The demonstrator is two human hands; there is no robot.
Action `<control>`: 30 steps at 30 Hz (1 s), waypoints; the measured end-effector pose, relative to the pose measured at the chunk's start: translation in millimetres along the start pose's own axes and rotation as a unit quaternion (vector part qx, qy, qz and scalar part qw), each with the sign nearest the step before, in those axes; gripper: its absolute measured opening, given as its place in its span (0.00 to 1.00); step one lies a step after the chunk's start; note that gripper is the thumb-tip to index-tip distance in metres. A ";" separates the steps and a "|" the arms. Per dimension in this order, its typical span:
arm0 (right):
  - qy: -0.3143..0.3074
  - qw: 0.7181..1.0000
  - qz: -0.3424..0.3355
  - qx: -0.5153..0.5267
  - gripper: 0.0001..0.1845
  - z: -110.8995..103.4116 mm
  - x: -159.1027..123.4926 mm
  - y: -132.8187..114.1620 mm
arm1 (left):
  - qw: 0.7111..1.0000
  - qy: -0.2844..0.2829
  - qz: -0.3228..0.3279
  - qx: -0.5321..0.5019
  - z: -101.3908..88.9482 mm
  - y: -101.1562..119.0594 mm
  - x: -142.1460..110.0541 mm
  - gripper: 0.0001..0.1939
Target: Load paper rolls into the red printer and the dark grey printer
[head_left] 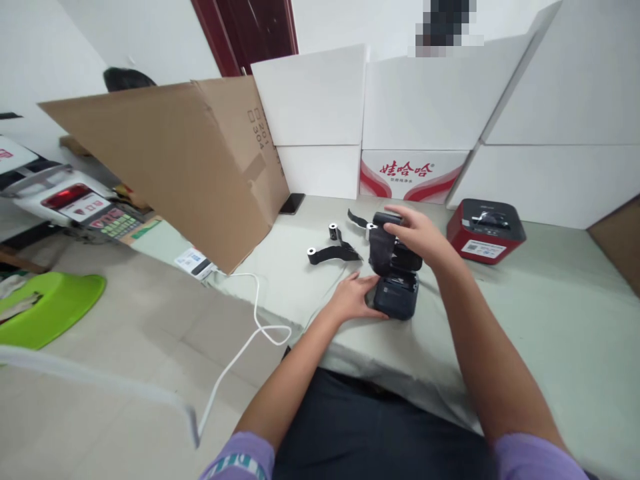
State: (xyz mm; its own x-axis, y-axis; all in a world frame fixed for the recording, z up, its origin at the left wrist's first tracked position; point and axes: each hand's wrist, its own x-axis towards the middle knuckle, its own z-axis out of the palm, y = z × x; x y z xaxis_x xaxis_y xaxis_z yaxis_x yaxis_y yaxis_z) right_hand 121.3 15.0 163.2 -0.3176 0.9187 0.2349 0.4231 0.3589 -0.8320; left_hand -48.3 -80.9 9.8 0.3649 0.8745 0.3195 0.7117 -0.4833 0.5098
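Note:
A small dark label printer (396, 298) stands near the table's front edge with its lid (406, 257) raised. My left hand (354, 298) grips its left side, thumb along the front and fingers toward the back. Above the printer, my right hand (411, 232) is closed on a black roll (386, 218), and a strip of black film (381, 250) hangs from it toward the opening. To the left lie more black film strips (334, 252) wound on small white-ended cores. Another dark strip (357, 218) curls behind the held roll. My right palm is hidden.
A red and black box-shaped device (486, 230) sits to the right. Behind are stacked white boxes (415, 100); at left stands an open brown carton (200, 167) beside a phone (293, 203). A white cable (257, 300) hangs over the table's left edge.

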 end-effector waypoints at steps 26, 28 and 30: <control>0.030 0.971 -0.015 -0.238 0.24 119.7 110.0 26.6 | 1.000 -0.020 0.012 0.007 -2.2 1.7 2.5 0.56; 0.014 0.957 -0.008 -0.289 0.22 122.3 107.7 32.4 | 1.000 -0.019 0.017 0.005 -2.0 1.3 2.3 0.56; 0.001 0.944 -0.001 -0.331 0.20 122.2 106.2 36.9 | 1.000 -0.013 0.021 -0.001 -1.0 0.2 2.3 0.57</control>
State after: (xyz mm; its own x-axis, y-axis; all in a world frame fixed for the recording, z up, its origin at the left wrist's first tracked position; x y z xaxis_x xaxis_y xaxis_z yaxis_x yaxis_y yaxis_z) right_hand -0.5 105.7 96.0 -0.3178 0.9180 0.2372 0.8598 0.3845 -0.3360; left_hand -47.9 -79.1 11.4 0.4099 0.8546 0.3189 0.6948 -0.5190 0.4979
